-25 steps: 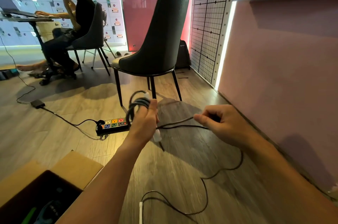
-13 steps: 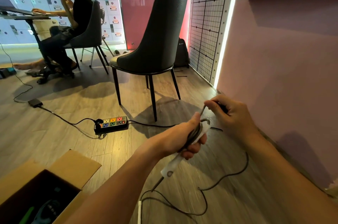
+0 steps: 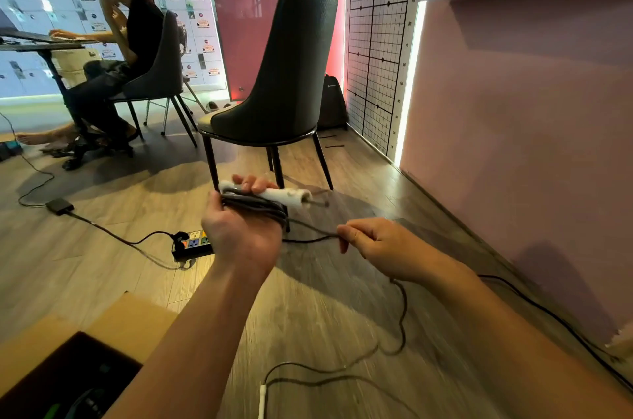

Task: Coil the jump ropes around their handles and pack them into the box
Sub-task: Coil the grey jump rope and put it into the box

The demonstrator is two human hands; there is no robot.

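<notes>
Fingers of left hand wrapped round white handle, pinning a bundle of dark coils against it. Right hand close by, thumb and forefinger pinching the free run of jump rope, strand stretched between the two hands. Past the pinch, slack looping down over the wooden floor to the second handle at the bottom edge. Box open on the floor at lower left, well apart from the rope, contents too dim to name.

Step in hand, by the look: winding, perhaps halfway. Next move: carry the pinched strand over the handle for another turn, keeping tension against slipping; slide the pinch further along the slack; repeat up to the second handle.
</notes>
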